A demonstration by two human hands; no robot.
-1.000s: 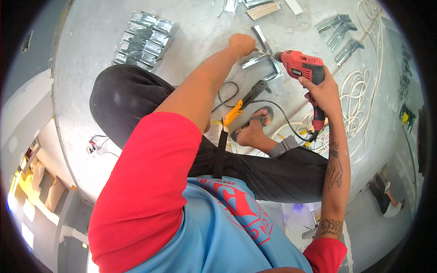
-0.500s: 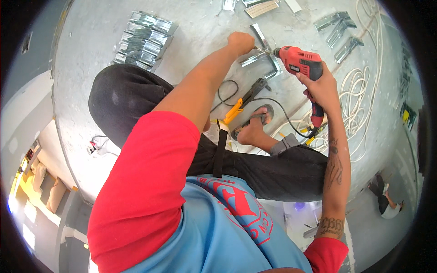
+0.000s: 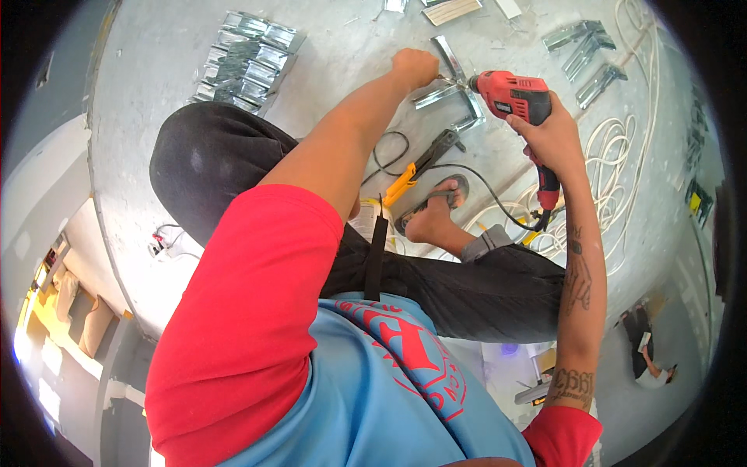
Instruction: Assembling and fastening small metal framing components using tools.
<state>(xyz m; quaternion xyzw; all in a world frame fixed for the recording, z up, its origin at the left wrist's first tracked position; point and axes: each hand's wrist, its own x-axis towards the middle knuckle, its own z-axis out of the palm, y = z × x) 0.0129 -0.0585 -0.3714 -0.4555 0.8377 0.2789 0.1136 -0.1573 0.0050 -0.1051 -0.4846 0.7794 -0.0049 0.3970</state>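
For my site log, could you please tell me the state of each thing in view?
Left hand: fisted, holding the metal brackets on the floor.
Right hand: gripping the red drill, nose at the brackets.
Snips: lying on the floor, unheld.
Stack of metal pieces: lying untouched.
White cable: loosely coiled.

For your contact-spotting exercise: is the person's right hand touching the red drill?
Touching. The head view shows the right hand wrapped around the red drill's handle, fingers closed on it with no gap.
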